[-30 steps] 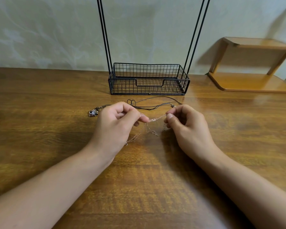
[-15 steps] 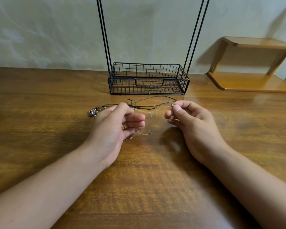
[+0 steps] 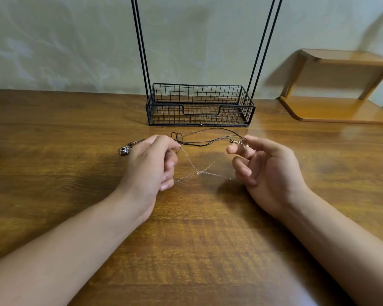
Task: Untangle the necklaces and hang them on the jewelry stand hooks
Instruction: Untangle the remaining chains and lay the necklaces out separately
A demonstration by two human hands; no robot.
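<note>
A thin silver chain necklace (image 3: pixel 199 172) stretches between my hands, its strands crossing in a small knot over the table. My left hand (image 3: pixel 152 164) pinches the chain near its upper left end with fingers curled. My right hand (image 3: pixel 263 166) pinches the chain's clasp end between thumb and forefinger. A dark cord necklace (image 3: pixel 208 141) lies on the table behind, its small camera-shaped pendant (image 3: pixel 124 150) left of my left hand. The black wire jewelry stand (image 3: pixel 199 107) has a basket base and tall rods; its hooks are out of view.
A wooden two-level shelf (image 3: pixel 341 107) stands at the back right against the wall. The brown wooden table (image 3: pixel 197 250) extends wide in front of me. A pale wall rises behind the stand.
My hands have moved apart, pulling the silver chain out into a crossed shape between them. The right hand has opened its lower fingers and holds the clasp end.
</note>
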